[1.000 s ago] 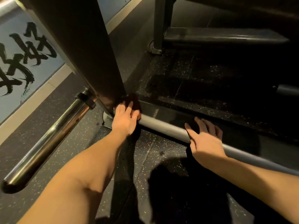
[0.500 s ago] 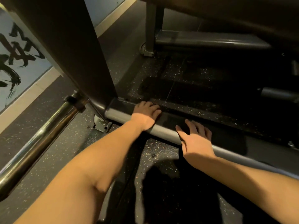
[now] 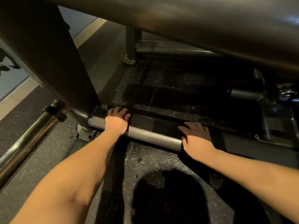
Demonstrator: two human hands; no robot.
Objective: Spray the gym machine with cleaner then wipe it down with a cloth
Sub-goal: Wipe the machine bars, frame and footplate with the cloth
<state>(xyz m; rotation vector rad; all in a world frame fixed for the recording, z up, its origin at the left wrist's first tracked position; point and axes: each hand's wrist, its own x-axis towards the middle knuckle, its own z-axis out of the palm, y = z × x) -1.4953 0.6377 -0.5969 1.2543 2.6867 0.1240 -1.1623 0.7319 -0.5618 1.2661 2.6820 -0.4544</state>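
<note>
- My left hand [image 3: 117,121] sits on the gym machine's grey base bar [image 3: 153,137], close to its left end. The fingers [image 3: 119,110] are pressed together and bent over the top towards the far edge.
- My right hand [image 3: 196,139] lies flat further right on the same bar, fingers straight and slightly spread. A bare stretch of bar shows between the two hands.
- The dark upright post [image 3: 48,54] rises from the bar's left end, just beside my left hand, and closes that side.
- A broad dark beam [image 3: 210,21] crosses overhead.
- Beyond the bar's far edge, the speckled floor [image 3: 169,78] runs open under the machine to a thin rear post [image 3: 131,44]. The right side is crowded with dark frame parts.
- A small metal foot bracket [image 3: 84,133] sits at the bar's left corner. A chrome tube [image 3: 27,141] slants away left of it, apart from my arm.
- On the pale wall [image 3: 14,78] at the far left, black brush strokes [image 3: 8,66] are cut off by the frame edge, and I cannot read them.
</note>
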